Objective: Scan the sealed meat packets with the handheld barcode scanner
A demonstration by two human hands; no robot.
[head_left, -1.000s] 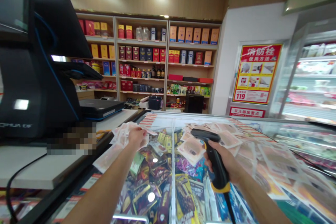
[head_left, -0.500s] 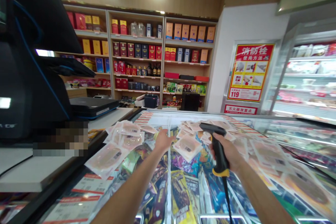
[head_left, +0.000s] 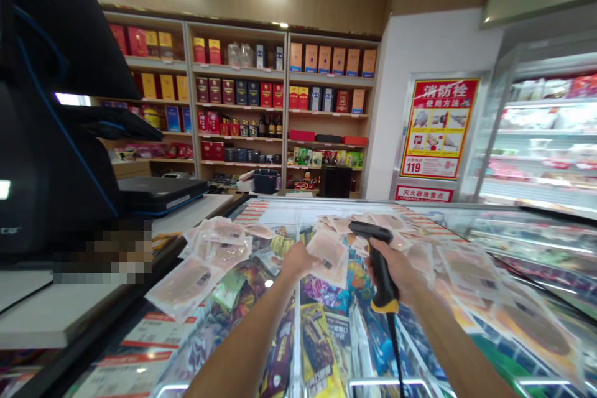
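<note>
A flat clear plastic packet (head_left: 330,258) with a pale round slice inside and a small barcode label is pinched at its left edge by my left hand (head_left: 300,259). My right hand (head_left: 390,270) is wrapped round the handle of a black and yellow barcode scanner (head_left: 383,280). The scanner's head points left, above the packet, and its cable hangs down toward me. More such packets lie in a left pile (head_left: 217,242) and in a right pile (head_left: 471,267) on the glass top of a freezer (head_left: 275,208).
Bagged frozen goods (head_left: 321,348) show through the glass. At left, a black checkout terminal (head_left: 60,118) stands on a white counter (head_left: 28,317). Behind are shelves of boxes (head_left: 240,92), a red fire-hydrant poster (head_left: 441,130), and a lit refrigerated case (head_left: 550,137) at right.
My left hand has taken hold of a packet from near the middle and raised its edge, tilting it toward the scanner. The scanner stays in my right hand; the view has shifted slightly.
</note>
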